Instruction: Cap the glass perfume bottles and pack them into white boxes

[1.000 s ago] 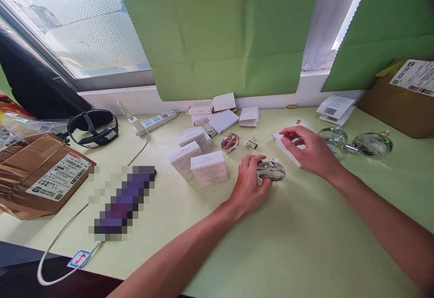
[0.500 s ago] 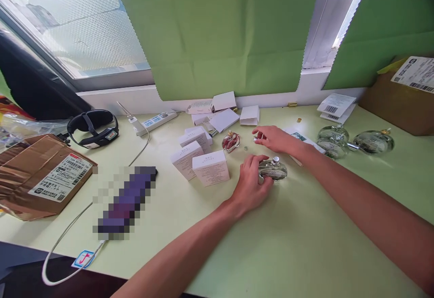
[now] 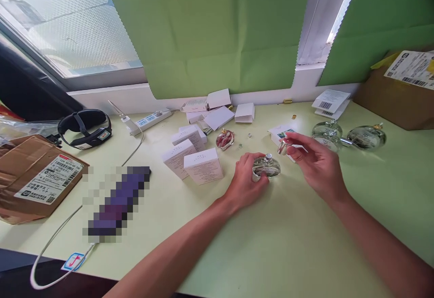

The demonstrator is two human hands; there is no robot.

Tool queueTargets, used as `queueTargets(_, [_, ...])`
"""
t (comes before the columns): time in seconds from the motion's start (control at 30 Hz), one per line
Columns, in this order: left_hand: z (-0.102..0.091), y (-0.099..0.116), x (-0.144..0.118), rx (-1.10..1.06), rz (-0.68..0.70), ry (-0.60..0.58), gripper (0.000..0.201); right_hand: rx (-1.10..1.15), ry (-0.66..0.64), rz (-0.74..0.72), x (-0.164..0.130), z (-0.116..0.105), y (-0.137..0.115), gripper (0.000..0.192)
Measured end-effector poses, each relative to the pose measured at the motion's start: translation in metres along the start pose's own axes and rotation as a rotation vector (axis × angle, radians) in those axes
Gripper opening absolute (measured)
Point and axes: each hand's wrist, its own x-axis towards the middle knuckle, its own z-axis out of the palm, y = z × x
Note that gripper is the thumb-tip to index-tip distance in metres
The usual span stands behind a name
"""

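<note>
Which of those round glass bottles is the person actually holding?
The clear bottle in the middle of the desk, gripped by the left hand. The other clear bottles sit untouched at the far right.

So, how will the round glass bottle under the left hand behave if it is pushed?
The round glass bottle looks smooth, so probably slippery. Its rounded body may roll or rock once the left hand releases it. Being clear glass, it is likely fragile and rather heavy.

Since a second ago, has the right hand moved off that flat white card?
Yes. The right hand went left to the red bottle, then came back beside the clear bottle, pinching a small silver cap.
</note>
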Motion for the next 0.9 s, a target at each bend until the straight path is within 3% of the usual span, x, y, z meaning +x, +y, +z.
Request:
queueTargets(0.13, [0.001, -0.002, 0.000, -0.008, 0.013, -0.006, 0.042, -0.011, -0.015, -0.052, -0.008, 0.007, -0.008, 0.036])
queueTargets(0.3, [0.003, -0.003, 0.000, 0.004, 0.044, -0.003, 0.043, -0.112, -0.055, -0.178, -0.011, 0.008, -0.015, 0.026])
queueTargets(0.43, [0.003, -0.001, 0.000, 0.011, 0.035, -0.003, 0.043, -0.150, -0.083, -0.256, -0.009, 0.008, -0.015, 0.029])
queueTargets(0.73, [0.002, -0.001, 0.000, -0.007, 0.072, -0.015, 0.043, -0.280, -0.226, -0.307, -0.010, 0.009, -0.009, 0.029])
queueTargets(0.9, [0.003, -0.003, -0.002, -0.002, 0.131, 0.032, 0.060, -0.302, -0.242, -0.287, -0.011, 0.007, -0.010, 0.031])
